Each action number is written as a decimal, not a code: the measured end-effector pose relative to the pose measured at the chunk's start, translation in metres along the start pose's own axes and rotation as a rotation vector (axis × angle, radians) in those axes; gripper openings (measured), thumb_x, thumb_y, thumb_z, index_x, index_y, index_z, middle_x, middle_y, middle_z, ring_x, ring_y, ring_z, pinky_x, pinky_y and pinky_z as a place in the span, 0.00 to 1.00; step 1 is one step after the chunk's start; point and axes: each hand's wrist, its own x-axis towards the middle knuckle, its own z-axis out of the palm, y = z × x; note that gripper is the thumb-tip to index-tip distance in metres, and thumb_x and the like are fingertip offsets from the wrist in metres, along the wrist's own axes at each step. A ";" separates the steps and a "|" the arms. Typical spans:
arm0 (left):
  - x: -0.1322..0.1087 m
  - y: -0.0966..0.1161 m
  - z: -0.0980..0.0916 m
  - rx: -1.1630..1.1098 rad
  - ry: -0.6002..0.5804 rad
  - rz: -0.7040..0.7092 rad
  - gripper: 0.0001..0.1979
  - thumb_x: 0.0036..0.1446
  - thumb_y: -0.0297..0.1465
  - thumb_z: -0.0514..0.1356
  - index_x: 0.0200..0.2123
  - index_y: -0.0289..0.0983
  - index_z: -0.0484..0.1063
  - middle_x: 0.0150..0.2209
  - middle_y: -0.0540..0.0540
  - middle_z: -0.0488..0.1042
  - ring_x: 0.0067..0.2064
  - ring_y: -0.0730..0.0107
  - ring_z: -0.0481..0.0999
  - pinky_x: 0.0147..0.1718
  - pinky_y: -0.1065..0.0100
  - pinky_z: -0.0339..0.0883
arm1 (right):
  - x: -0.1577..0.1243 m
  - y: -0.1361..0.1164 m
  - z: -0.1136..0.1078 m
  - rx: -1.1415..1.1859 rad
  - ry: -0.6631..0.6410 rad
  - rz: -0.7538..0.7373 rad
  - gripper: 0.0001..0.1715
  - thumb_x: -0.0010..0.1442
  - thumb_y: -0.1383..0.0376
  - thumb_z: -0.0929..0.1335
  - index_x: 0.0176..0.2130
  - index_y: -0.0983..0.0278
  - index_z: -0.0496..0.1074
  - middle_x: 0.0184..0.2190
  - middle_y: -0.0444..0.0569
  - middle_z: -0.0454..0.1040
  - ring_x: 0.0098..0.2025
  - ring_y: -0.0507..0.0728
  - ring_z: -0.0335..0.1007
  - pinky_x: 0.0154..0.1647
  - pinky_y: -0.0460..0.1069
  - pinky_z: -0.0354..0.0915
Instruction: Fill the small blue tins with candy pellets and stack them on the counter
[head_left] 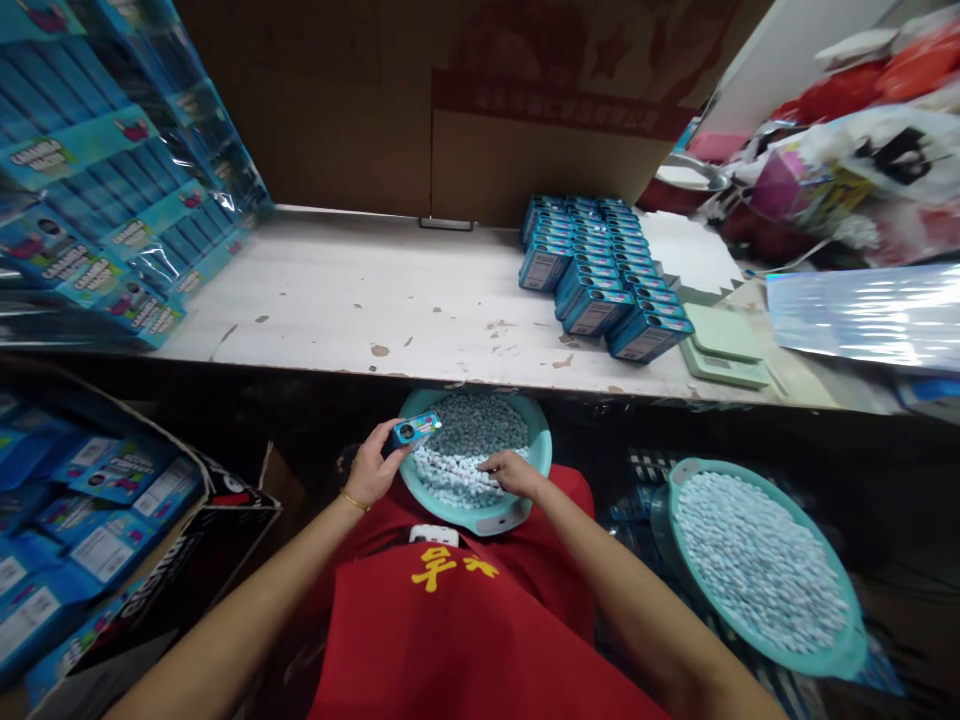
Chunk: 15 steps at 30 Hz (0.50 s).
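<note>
My left hand (372,468) grips a small blue printed box (417,430) by its side, over the left rim of a turquoise basin (541,440). Small pale round candies (480,422) fill much of that basin, which rests by my lap. My right hand (517,472) reaches in from the right, its curled fingers down among the candies. The fingertips are partly hidden, so what they pinch does not show.
A second turquoise basin (855,640) of candies stands at right. On the white table (337,300) are rows of blue boxes (592,270), a pale green scale (724,345) and wrapped display packs (97,180). A carton (240,500) of blue boxes is at lower left.
</note>
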 end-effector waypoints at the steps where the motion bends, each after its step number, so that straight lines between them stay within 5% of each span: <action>1: 0.000 0.001 0.001 0.004 0.004 0.009 0.19 0.50 0.31 0.55 0.47 0.38 0.61 0.44 0.44 0.68 0.46 0.65 0.68 0.47 0.61 0.60 | -0.006 -0.005 -0.009 0.034 0.000 -0.006 0.21 0.43 0.74 0.62 0.38 0.68 0.74 0.31 0.49 0.75 0.32 0.53 0.67 0.32 0.44 0.61; 8: 0.002 0.009 0.015 0.075 -0.045 0.097 0.18 0.49 0.27 0.54 0.46 0.38 0.62 0.44 0.43 0.67 0.47 0.63 0.66 0.49 0.59 0.58 | -0.040 -0.071 -0.073 0.080 -0.005 -0.012 0.22 0.46 0.71 0.60 0.41 0.65 0.72 0.26 0.45 0.70 0.21 0.47 0.61 0.20 0.42 0.59; 15: 0.002 0.011 0.028 0.182 -0.070 0.156 0.19 0.48 0.27 0.53 0.46 0.38 0.63 0.46 0.44 0.67 0.48 0.63 0.64 0.49 0.59 0.57 | -0.035 -0.138 -0.084 -0.627 0.046 0.002 0.17 0.47 0.72 0.60 0.33 0.62 0.74 0.32 0.52 0.74 0.38 0.56 0.68 0.35 0.45 0.60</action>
